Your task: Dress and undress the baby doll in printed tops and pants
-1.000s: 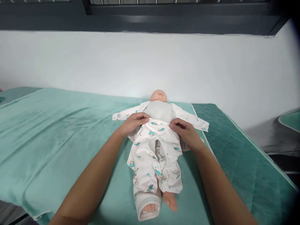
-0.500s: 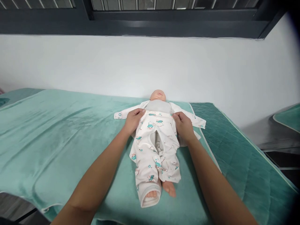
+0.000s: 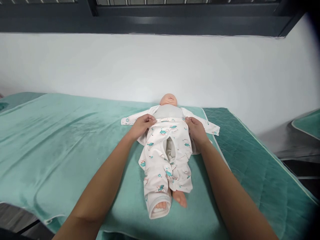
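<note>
A baby doll [image 3: 169, 99] lies on its back, its head toward the wall. White printed baby pants [image 3: 156, 156] cover its legs and reach up to its belly, with an open slit at the crotch. My left hand [image 3: 144, 124] pinches the waistband at its left side. At the right side of the waistband, my right hand [image 3: 196, 129] grips the cloth between thumb and fingers. A white long-sleeved baby top [image 3: 211, 128] lies spread under the doll, its front open over a grey torso. Toes show inside the left cuff; the other foot [image 3: 180, 198] sticks out bare.
A light green blanket [image 3: 62, 150] covers the bed under the doll. Darker quilted green cloth [image 3: 250, 160] lies along the right. Behind stands a white wall [image 3: 140, 66] below a dark metal frame [image 3: 175, 23]. Grey floor shows at the lower left.
The pants' waistband has shifted slightly, its print now a little farther right. My left hand's fingers have moved slightly along the waistband. The camera view has tilted down a bit.
</note>
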The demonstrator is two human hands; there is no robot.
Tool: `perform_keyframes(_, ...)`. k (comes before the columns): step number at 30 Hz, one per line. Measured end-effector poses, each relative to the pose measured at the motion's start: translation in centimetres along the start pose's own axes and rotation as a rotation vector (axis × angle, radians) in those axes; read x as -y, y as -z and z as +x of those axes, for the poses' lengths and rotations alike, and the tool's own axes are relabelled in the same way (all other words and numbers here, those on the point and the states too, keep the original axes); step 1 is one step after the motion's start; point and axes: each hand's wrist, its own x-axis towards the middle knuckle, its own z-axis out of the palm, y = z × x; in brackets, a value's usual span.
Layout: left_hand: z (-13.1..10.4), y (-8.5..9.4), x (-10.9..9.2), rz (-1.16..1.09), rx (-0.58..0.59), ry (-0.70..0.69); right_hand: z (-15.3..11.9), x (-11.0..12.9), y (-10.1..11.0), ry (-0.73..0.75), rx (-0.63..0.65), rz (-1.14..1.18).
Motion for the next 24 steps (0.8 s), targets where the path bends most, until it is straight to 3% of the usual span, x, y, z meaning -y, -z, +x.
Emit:
perform_keyframes(6,-0.6,2.2,-0.1,-0.007,0.244,0.085,-0.3,-0.4,-0.1,-0.099,-0.036,0.037)
perform_keyframes(12,-0.5,2.2,0.5,-0.022,0.173,0.201,-1.4,0.2,0.0,-0.112,-0.072,-0.007)
perform_keyframes(19,-0.3,2.9,1.1,-0.086,0.297,0.165,-2.6,0.8,1.5,-0.196,0.131,0.164)
perform_keyframes(24,-0.3,2.3,0.6,-0.017,0.229,0.195,-2.7,0.9,2.4,-0.169,0.306,0.202)
